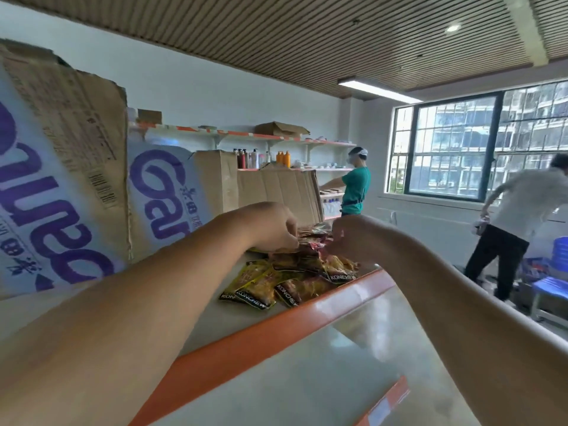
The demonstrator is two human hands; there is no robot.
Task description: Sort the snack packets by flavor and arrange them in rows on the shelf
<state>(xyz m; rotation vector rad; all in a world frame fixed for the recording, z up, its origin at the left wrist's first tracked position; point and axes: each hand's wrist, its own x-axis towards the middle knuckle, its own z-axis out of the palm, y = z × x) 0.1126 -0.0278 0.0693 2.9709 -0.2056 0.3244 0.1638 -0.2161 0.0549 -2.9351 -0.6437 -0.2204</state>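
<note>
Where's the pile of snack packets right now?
In the head view, the snack packets lie heaped at centre on the shelf by its orange edge, right of the cardboard boxes.

Orange-edged shelf (276, 330) with snack packets (261, 287), cardboard boxes (61, 179).

L hand (270, 226) & R hand (353, 236) fingertips hidden, grip on packets (295, 273) unclear; carton (46, 179) cut off at edge.

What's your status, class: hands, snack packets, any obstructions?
Left hand and right hand curled into far red glossy snack packets, grip unclear. Yellow glossy packets heaped unsorted by orange shelf edge. Brown cardboard boxes crowd behind.
</note>
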